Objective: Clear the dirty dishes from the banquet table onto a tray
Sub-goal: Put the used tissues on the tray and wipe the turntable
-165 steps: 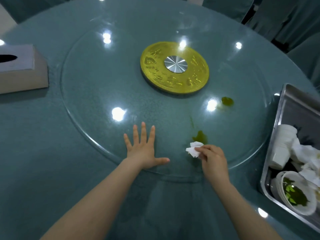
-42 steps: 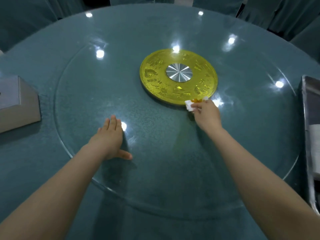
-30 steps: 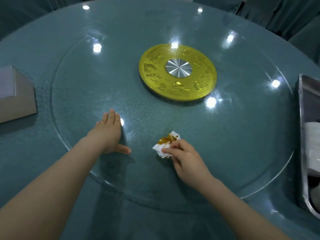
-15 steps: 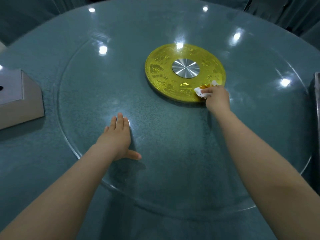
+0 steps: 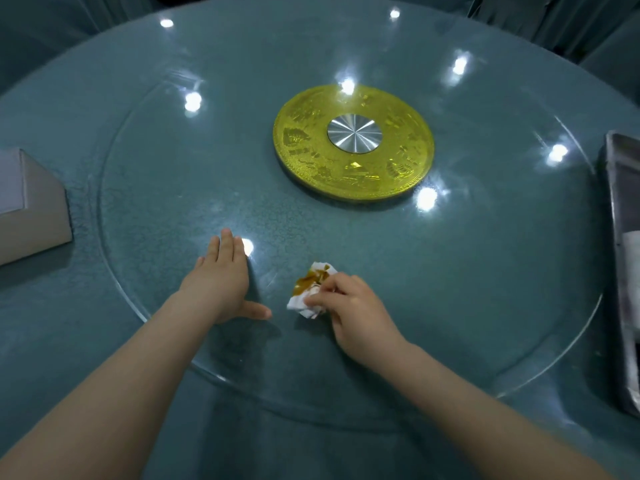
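— Where's the tissue?
— The right hand [image 5: 349, 315] pinches a crumpled, brown-stained tissue [image 5: 311, 289] against the glass turntable [image 5: 485, 271], lying lengthwise from near-left to far-right.
— And the left hand [image 5: 221, 285]?
— Flat on the glass, fingers together, holding nothing.
— The tray [image 5: 620, 271]?
— At the counter's [image 5: 52, 341] right edge; contents unclear.

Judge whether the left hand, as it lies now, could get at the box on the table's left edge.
Probably yes. The left hand lies flat and empty on the glass turntable, and nothing stands between it and the box, though its reach is only a guess.
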